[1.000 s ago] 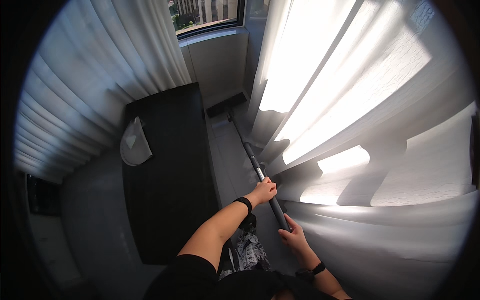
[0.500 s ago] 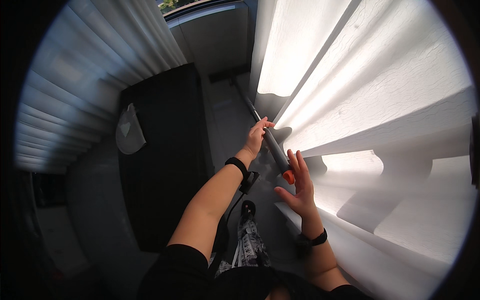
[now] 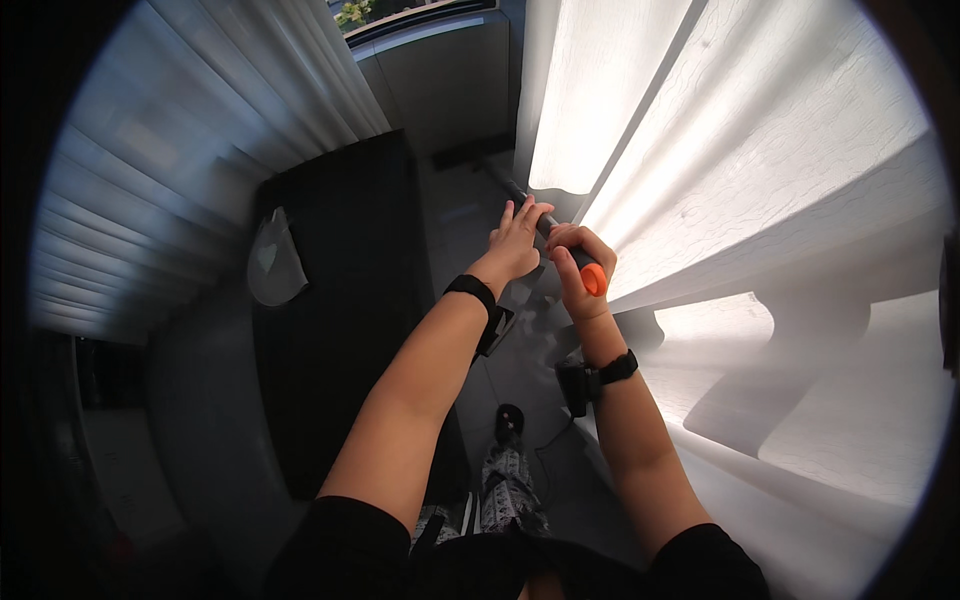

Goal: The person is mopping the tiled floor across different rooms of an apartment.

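While R hand (image 3: 574, 288) is clasping gray pole (image 3: 516, 190) nr. its orange end cap (image 3: 595, 280), L hand (image 3: 515, 248) is touching it farther along, fingers part-extended, grip unclear; pole is slanting far-left betw. black table (image 3: 345, 330) & white curtain (image 3: 760, 240).

The left fingers (image 3: 507, 218) and right fingers (image 3: 575, 237) each hide a stretch of the pole (image 3: 545, 226); how firmly the left ones bear on it cannot be told. Beyond them the pole's head (image 3: 470, 152) is too dim for its material to show. Left of the fingers, the pale sheet (image 3: 278, 258) is too faint to identify. Nearer than the fingers, the left forearm covers part of the tabletop (image 3: 340, 300). Far beyond them, the top edge cuts off the window (image 3: 390, 16).
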{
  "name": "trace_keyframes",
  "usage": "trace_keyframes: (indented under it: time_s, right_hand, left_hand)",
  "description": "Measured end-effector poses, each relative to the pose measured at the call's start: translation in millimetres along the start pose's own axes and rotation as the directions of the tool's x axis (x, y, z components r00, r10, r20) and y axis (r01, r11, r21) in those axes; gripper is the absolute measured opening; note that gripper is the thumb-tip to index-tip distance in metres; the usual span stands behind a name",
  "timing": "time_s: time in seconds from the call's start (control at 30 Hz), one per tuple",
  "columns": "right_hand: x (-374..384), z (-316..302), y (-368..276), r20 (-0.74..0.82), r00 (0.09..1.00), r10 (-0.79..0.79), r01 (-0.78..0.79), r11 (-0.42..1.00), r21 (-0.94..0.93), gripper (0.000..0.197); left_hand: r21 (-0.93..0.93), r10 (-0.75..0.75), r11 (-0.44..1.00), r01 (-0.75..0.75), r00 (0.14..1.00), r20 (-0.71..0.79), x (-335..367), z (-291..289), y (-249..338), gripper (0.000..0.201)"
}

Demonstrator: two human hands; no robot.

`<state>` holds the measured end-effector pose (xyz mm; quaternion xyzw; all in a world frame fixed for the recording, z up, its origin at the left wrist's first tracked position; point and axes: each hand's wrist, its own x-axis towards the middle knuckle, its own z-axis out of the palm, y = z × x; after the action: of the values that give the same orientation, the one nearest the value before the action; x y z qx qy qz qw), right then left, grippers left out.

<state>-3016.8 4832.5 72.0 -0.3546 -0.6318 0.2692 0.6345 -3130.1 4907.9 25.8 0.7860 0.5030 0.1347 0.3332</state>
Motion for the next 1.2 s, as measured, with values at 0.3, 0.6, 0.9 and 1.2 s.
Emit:
trace_keyframes:
  time_s: [0.3, 0.6, 0.9, 1.2]
  right_hand:
    - [-87, 14, -98, -0.085, 0.996, -0.022, 0.025, 0.999, 0.032, 0.013]
    - [-153, -3, -282, -0.220, 0.961, 0.169, -0.181, 0.983, -0.035, 0.026]
    - [-237, 26, -471, -0.190, 0.958, 0.216, -0.251, 0.950, -0.185, 0.029]
    - [-288, 63, -574, -0.287, 0.939, 0.190, -0.293, 0.877, -0.380, 0.033]
  left_hand:
    - [0.183, -0.025, 0.983, 0.004, 0.994, 0.110, -64, 36, -26, 0.069]
    - [0.048, 0.289, 0.950, -0.309, 0.926, 0.243, -194, 64, 35, 0.065]
    - [-0.254, 0.724, 0.690, -0.678, 0.647, 0.238, -355, 94, 79, 0.064]
    - [-0.548, 0.858, 0.514, -0.660, 0.381, 0.345, -478, 120, 121, 0.062]
